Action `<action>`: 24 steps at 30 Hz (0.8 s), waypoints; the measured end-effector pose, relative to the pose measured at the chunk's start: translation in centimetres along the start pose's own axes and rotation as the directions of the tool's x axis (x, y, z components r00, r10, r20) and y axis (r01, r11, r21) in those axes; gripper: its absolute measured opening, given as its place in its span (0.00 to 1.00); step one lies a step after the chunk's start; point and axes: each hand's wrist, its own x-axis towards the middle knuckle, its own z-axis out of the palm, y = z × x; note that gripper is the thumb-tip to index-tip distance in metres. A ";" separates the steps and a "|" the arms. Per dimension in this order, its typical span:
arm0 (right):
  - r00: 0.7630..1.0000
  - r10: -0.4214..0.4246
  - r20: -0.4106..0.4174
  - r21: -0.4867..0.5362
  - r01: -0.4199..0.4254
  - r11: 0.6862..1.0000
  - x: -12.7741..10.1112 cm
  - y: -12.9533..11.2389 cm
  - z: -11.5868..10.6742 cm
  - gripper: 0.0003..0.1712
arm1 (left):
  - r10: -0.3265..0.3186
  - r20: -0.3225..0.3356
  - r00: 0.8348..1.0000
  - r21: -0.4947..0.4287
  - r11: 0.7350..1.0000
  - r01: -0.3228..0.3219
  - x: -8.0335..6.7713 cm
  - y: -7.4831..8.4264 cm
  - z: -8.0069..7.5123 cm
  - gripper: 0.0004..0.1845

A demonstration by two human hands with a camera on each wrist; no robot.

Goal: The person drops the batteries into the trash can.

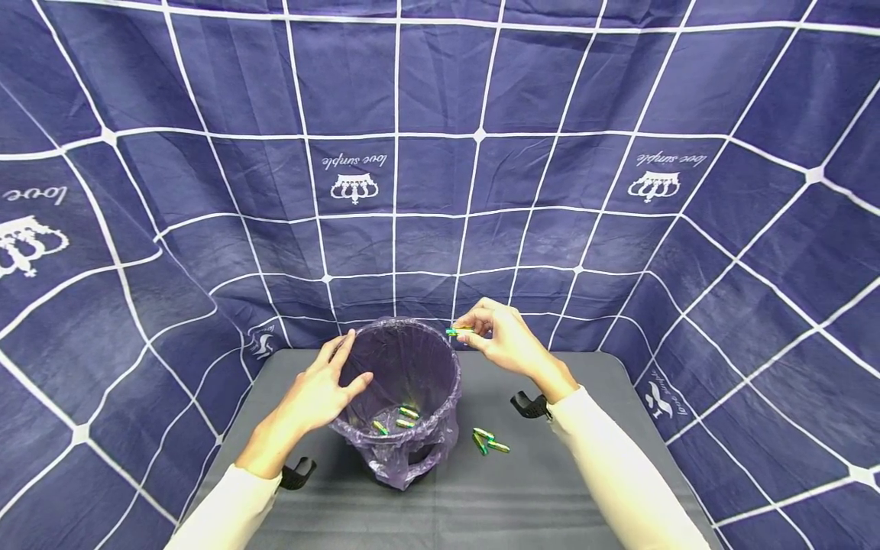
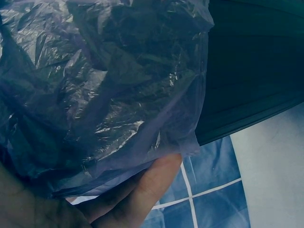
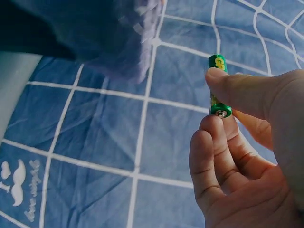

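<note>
With our left hand (image 1: 321,391) steadying the rim of the bag-lined bin (image 1: 402,397), fingers relaxed against the liner, we keep the green battery (image 1: 455,331) pinched in our right hand (image 1: 505,340) centred over the opening just beside it before releasing.

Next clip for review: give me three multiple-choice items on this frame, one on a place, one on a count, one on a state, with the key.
1. Where is the battery that the right hand pinches?
A. over the bin's rim
B. on the table
C. under the bin

2. How many batteries lie on the table right of the bin?
A. none
B. two
C. six

3. The left hand:
A. makes a fist in the air
B. rests on the bin's rim
C. holds a battery

Key: 1 A, it is up by the rim; 2 B, the loose batteries are a pair; 3 B, its fingers touch the purple liner.
</note>
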 end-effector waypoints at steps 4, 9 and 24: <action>0.999 -0.033 0.005 0.012 0.033 0.999 1.1 -1.4 0.3 0.09 | 0.000 -0.004 1.000 0.002 1.000 0.000 0.1 0.0 0.0 0.50; 0.997 -0.065 0.038 0.027 0.064 0.998 2.5 -3.1 1.2 0.08 | -0.004 0.001 1.000 0.008 1.000 0.004 0.1 -0.1 0.0 0.50; 0.992 -0.058 0.112 0.039 0.054 0.998 5.8 -6.1 4.0 0.08 | -0.008 0.022 1.000 0.013 1.000 0.007 0.0 0.2 -0.1 0.50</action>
